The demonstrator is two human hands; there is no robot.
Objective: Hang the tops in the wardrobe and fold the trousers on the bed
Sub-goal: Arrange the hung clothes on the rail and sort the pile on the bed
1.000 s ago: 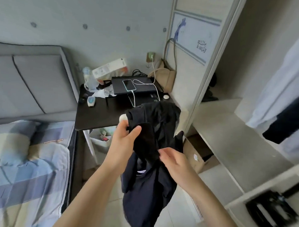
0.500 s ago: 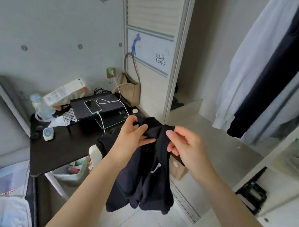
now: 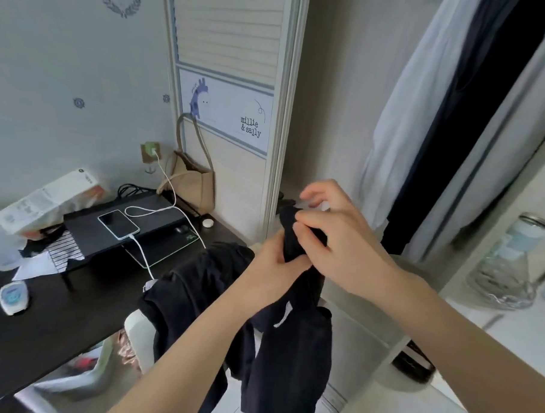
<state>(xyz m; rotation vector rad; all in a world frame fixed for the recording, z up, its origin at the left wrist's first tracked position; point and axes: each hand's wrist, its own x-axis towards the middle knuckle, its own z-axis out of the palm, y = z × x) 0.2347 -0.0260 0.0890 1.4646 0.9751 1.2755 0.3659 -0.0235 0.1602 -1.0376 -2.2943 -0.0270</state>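
I hold a black top (image 3: pixel 290 347) with a small white logo in front of the open wardrobe (image 3: pixel 331 115). My left hand (image 3: pixel 271 265) grips its bunched upper part from the left. My right hand (image 3: pixel 335 234) pinches the same bunched fabric from the right, with something pale half hidden under the fingers. The rest of the top hangs down below both hands. Inside the wardrobe hang a pale blue garment (image 3: pixel 407 103) and a dark one (image 3: pixel 474 121).
A dark desk (image 3: pixel 57 321) at the left carries a phone (image 3: pixel 118 224) on a charging cable, a black stand, a box and small items. A tan bag (image 3: pixel 193 178) hangs by the wardrobe door. A glass jar (image 3: pixel 509 266) stands on a shelf at the right.
Both hands have risen and moved right toward the wardrobe opening with the black top. The view has swung up and right, so the bed has left the frame.
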